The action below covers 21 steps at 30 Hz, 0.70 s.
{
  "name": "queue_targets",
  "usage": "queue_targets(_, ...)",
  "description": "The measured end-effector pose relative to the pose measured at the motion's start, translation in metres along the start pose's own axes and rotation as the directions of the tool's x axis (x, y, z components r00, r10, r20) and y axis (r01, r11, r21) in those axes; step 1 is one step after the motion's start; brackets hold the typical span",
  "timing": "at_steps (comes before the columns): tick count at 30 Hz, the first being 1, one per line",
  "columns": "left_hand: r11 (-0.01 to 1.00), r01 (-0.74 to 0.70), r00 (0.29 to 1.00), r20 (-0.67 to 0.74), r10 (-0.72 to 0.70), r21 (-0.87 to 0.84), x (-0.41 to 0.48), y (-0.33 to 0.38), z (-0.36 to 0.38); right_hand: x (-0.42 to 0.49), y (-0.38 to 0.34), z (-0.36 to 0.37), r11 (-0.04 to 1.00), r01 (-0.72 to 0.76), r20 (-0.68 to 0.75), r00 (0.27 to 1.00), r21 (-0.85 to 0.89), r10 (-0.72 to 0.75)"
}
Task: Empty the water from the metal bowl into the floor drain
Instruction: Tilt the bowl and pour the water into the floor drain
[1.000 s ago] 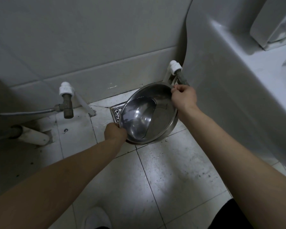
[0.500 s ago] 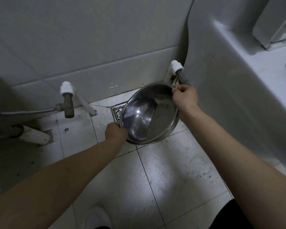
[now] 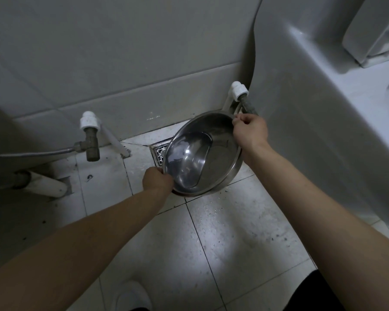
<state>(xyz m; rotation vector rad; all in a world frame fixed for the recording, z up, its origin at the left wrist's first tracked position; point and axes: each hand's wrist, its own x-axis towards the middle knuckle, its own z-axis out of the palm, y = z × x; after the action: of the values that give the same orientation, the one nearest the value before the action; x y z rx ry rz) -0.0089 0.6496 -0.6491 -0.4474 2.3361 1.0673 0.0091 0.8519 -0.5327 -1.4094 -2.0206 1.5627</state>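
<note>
The round metal bowl is held tilted, its left rim lower, just above the tiled floor. Water pools in its lower left half. My left hand grips the near left rim. My right hand pinches the far right rim. The square metal floor drain lies in the floor by the wall, under the bowl's low left edge; most of the grate is hidden behind the bowl.
A brass valve with a white cap and a hose sticks out of the wall at left. A second white-capped pipe stands behind the bowl. A large white basin fills the right. A white shoe shows at the bottom.
The bowl stays in both hands over the drain, tilted slightly further to the left. The water has gathered more toward the low left side.
</note>
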Motion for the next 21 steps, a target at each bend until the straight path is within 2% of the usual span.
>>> queue_targets(21,1.0,0.026,1.0,-0.002,-0.026,-0.011,0.0004,0.0015,0.0013,0.0046,0.0011,0.0045,1.0,0.03,-0.001,1.0,-0.007,-0.03)
